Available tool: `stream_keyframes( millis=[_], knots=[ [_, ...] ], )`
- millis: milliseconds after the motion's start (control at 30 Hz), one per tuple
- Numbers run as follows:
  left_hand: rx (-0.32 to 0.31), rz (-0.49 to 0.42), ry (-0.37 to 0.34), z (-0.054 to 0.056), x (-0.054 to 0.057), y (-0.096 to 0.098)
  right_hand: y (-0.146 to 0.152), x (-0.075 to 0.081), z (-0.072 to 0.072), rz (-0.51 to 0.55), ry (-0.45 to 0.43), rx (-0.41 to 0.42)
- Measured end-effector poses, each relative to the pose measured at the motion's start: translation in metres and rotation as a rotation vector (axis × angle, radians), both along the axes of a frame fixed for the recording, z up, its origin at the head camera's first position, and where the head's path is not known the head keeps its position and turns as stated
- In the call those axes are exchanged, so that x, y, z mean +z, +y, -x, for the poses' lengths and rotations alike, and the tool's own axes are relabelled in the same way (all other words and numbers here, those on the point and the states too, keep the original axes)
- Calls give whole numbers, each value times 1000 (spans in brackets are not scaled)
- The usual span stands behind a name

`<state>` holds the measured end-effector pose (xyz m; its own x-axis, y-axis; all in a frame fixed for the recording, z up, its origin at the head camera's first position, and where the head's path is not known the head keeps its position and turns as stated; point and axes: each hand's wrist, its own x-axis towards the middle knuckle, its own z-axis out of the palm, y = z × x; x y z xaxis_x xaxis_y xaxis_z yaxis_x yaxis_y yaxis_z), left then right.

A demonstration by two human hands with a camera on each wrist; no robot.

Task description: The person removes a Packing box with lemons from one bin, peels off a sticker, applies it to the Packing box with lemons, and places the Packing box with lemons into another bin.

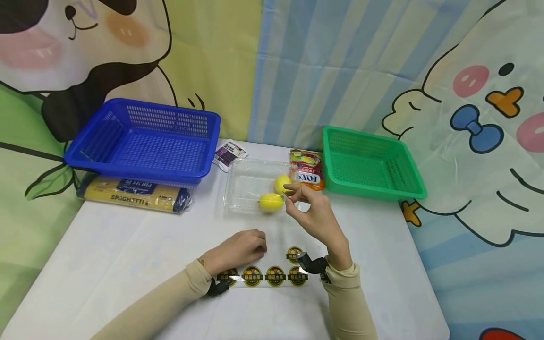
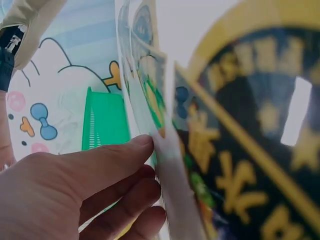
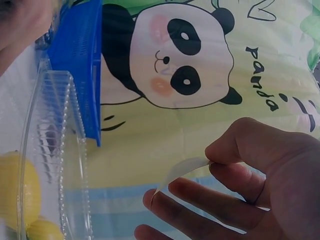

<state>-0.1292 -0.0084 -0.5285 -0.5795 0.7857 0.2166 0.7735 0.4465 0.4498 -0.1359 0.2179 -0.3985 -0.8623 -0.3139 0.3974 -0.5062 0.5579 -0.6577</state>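
Observation:
My right hand (image 1: 316, 212) is raised over the near right edge of a clear plastic clamshell box (image 1: 243, 186). Between its thumb and forefinger it pinches a small, curved, see-through sticker (image 3: 182, 169). Two lemons (image 1: 270, 202) lie in the box, below and left of those fingers. My left hand (image 1: 238, 248) rests at the far side of a sheet of round black-and-gold fruit stickers (image 1: 275, 276). Its fingers are loosely bent, thumb tip and fingertips right at the sheet's surface in the left wrist view.
At the back left stands a blue basket (image 1: 153, 146), with a spaghetti pack (image 1: 131, 193) before it. A purple-and-white packet (image 1: 229, 153) lies behind the box. To the right are a Fox's candy bag (image 1: 308, 170) and a green basket (image 1: 374, 170). Printed curtains hang behind.

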Motion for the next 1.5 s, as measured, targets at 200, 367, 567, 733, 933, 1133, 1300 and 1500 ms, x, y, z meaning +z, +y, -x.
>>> stream_keyframes(
  millis=[200,367,567,733,933,1133,1300,1500],
  knots=[
    [50,-124,-185,1,22,-6,-4,-4,1,-35,62,-8],
    [223,-525,-350,8,65,-5,-12,-7,4,-127,184,-56],
    [342,-749,-473,31,94,3,-32,-11,6,-273,311,-136],
    [424,-754,-479,42,98,6,-45,-13,8,-315,365,-164],
    [422,-801,-525,47,100,6,-49,-13,10,-312,401,-168],
    [439,-803,-550,51,100,3,-45,-14,11,-253,334,-108],
    [444,-783,-527,55,100,-2,-33,-16,20,-19,222,-124],
    [434,-758,-509,64,103,-6,-22,-18,31,167,89,-185]
  ],
)
